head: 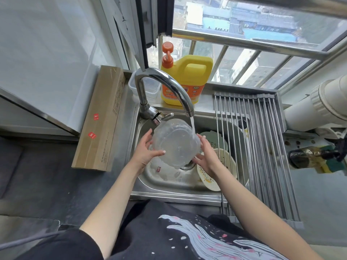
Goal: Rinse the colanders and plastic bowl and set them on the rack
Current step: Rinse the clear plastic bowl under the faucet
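Note:
A clear plastic bowl (175, 142) is held tilted over the steel sink (169, 182), with its upper right edge under the water running from the faucet (165, 85). My left hand (145, 151) grips the bowl's left side, thumb across its front. My right hand (205, 155) lies against the bowl's right side with the fingers spread. A cream colander (225, 166) lies in the sink's right part, partly hidden by my right hand. A pale green colander (212, 136) lies behind it. The roll-up steel rack (262, 147) spans the sink's right side and holds nothing.
A yellow detergent jug (185, 79) with an orange pump and a clear lidded box (148, 89) stand on the ledge behind the faucet. A long cardboard box (101, 121) lies left of the sink. A dark bottle (308, 156) and a sponge (328, 164) sit right of the rack.

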